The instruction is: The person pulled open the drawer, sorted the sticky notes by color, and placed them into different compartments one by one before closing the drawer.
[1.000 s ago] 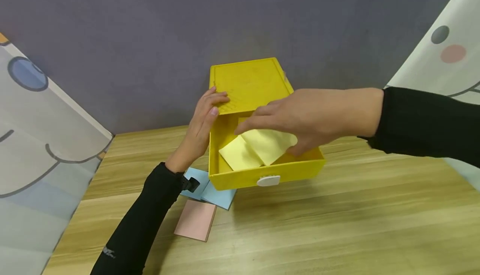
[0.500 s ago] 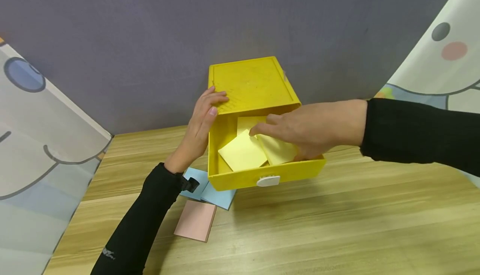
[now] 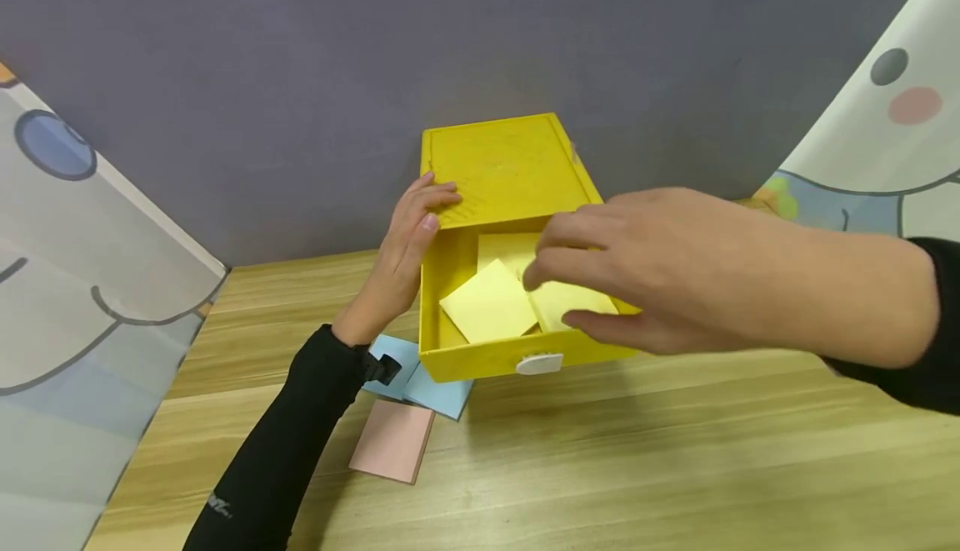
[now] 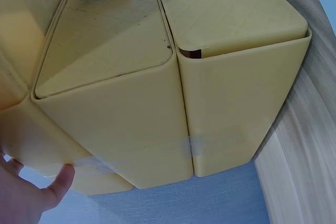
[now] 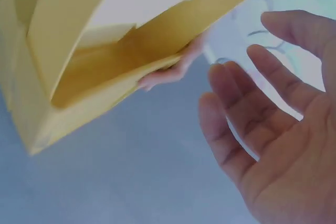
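A yellow drawer cabinet (image 3: 510, 163) stands against the grey wall, its top drawer (image 3: 465, 361) pulled out. Inside lie several pale yellow sticky-note pads (image 3: 489, 305), partly overlapping. My left hand (image 3: 401, 242) rests on the cabinet's left top edge, fingers extended and gripping nothing. In the left wrist view its thumb shows beside the stacked cabinet body (image 4: 110, 124). Over the drawer's right side hovers my right hand (image 3: 667, 272), fingers loosely bent. The right wrist view shows that palm (image 5: 294, 150) holding nothing, apart from the drawer (image 5: 94, 108). It hides the drawer's right corner.
Blue sticky-note pads (image 3: 438, 393) lie on the wooden table (image 3: 600, 468) by the drawer's front left corner, partly behind the left wrist. A pink pad (image 3: 392, 443) lies nearer. The drawer's white handle (image 3: 538, 363) juts out in front. Printed panels (image 3: 67, 301) flank both sides.
My right hand has set a yellow sticky-note pad down in the drawer's right part, let go, and drawn up and back. The left hand stays in place.
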The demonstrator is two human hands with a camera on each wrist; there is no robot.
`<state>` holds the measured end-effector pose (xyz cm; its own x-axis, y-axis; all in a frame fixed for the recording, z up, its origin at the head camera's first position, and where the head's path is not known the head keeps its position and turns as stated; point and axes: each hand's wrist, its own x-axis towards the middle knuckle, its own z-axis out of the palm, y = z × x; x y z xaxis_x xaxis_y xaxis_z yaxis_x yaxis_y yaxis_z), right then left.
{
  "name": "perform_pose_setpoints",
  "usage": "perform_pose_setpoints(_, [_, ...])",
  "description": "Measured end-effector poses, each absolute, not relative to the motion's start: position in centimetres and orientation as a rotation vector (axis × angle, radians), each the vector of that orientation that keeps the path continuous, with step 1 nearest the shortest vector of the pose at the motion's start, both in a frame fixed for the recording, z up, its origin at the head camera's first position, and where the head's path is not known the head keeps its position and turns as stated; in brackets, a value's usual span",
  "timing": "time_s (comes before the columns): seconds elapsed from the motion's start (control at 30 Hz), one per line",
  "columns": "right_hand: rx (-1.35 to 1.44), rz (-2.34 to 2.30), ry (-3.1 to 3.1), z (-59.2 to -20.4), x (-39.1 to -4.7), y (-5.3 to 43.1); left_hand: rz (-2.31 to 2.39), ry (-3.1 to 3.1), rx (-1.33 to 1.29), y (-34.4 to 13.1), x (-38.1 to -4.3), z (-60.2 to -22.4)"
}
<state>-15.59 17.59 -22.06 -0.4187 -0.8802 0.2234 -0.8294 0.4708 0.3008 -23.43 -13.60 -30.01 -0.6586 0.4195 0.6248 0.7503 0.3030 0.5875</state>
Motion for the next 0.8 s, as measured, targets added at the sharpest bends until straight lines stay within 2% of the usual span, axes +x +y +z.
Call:
perform_pose_setpoints(0.07, [1.435,-0.215,-2.334,-22.9,-14.7,17.8,-1.294,-2.226,-1.053,-13.6,-23.4,-29.9])
perform_pose_setpoints(0.13, [1.414,-0.249,-2.333,-21.8,-12.7,17.0,-1.284,-2.231,-1.057,-13.5,-23.5,-29.8])
perform_pose_setpoints(0.23, [1.368,-0.247,-2.312,-20.7,-11.7,16.1,-1.265,-2.250,-1.062,-13.6,-23.4,-29.7])
perform_pose_setpoints(0.8, [1.132,-0.080,-2.446,-20.1,-14.1,16.0,-1.400,-2.328,-1.130,-14.5,-23.4,-28.9])
